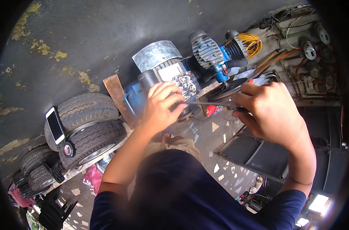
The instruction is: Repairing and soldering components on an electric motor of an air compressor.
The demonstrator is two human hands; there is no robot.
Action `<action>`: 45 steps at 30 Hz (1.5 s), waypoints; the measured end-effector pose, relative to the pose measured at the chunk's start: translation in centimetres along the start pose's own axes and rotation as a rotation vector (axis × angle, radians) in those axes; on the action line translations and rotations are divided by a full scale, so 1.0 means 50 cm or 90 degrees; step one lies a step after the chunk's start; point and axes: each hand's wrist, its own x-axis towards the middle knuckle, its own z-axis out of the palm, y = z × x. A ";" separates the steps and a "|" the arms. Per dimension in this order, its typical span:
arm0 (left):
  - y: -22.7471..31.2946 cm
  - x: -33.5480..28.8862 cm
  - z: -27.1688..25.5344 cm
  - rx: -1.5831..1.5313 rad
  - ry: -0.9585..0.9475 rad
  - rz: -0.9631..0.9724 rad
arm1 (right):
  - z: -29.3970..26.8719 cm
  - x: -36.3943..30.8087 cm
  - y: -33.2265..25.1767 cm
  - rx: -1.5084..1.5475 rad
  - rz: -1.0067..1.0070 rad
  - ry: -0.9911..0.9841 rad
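My right hand (268,109) is closed around the handle of a screwdriver (207,103), its long thin shaft pointing left. The tip ends at the fingertips of my left hand (159,105), beside the lower edge of an opened terminal box (188,85) with wiring inside. That box sits on an electric motor (170,71) with a curved galvanized cover (157,53). My left thumb and fingers come together by the tip; what they pinch, if anything, is too small to make out. To the right of the motor is a finned compressor pump (207,51) on a blue body.
Several tyres (92,140) line the left, with a white phone (55,125) and a black tape roll (68,149) on them. A wooden board (119,97) leans by the motor. Behind the pump hangs a coiled yellow hose (251,44). Dark metal panels (272,155) stand at right.
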 end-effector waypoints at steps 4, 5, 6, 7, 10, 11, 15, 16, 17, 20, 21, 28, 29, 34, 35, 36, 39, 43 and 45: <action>0.001 0.001 0.000 0.001 0.007 0.004 | -0.004 0.004 -0.013 -0.017 0.010 0.003; 0.001 0.001 -0.001 0.000 0.010 0.002 | -0.006 0.004 -0.017 -0.024 0.009 0.005; 0.001 0.002 0.000 -0.001 0.010 0.002 | -0.008 0.003 -0.019 -0.024 0.010 0.004; 0.001 0.003 0.002 0.001 0.009 0.002 | -0.011 0.002 -0.020 -0.032 0.014 0.002; 0.003 0.004 0.001 0.002 0.007 -0.001 | -0.006 0.003 -0.023 -0.050 0.017 0.006; 0.003 0.004 0.000 0.002 0.006 -0.004 | -0.004 0.004 -0.024 -0.059 0.017 0.013; 0.003 0.002 0.002 0.001 0.005 -0.010 | -0.009 0.002 -0.038 -0.065 0.010 0.008; 0.004 0.003 0.003 0.002 0.004 -0.010 | -0.009 0.003 -0.043 -0.128 -0.016 0.046; 0.004 0.003 0.005 0.002 0.004 -0.010 | -0.010 0.003 -0.049 -0.190 -0.043 0.083; 0.002 0.001 0.004 0.003 0.008 -0.016 | -0.016 0.011 -0.062 -0.248 -0.094 0.102; 0.003 0.002 0.004 0.002 0.008 -0.017 | -0.013 0.011 -0.065 -0.250 -0.096 0.111; 0.007 0.005 0.007 -0.004 0.019 -0.024 | -0.014 0.001 -0.078 -0.240 -0.114 0.112; 0.007 0.005 0.008 -0.004 0.023 -0.023 | -0.014 -0.001 -0.079 -0.254 -0.121 0.121; 0.003 0.004 0.009 -0.008 0.026 -0.025 | -0.024 0.006 -0.077 -0.263 -0.163 0.099; 0.003 0.004 0.009 -0.009 0.023 -0.024 | -0.024 0.008 -0.079 -0.262 -0.182 0.122; 0.004 0.004 0.007 -0.007 0.026 -0.028 | -0.023 0.012 -0.080 -0.261 -0.206 0.146; 0.006 0.003 0.005 -0.013 0.029 -0.029 | -0.023 0.009 -0.090 -0.254 -0.223 0.162; 0.007 0.002 0.010 -0.015 0.032 -0.020 | -0.022 0.001 -0.091 -0.273 -0.244 0.178; 0.006 0.001 0.009 -0.011 0.034 -0.016 | -0.024 0.003 -0.085 -0.269 -0.252 0.171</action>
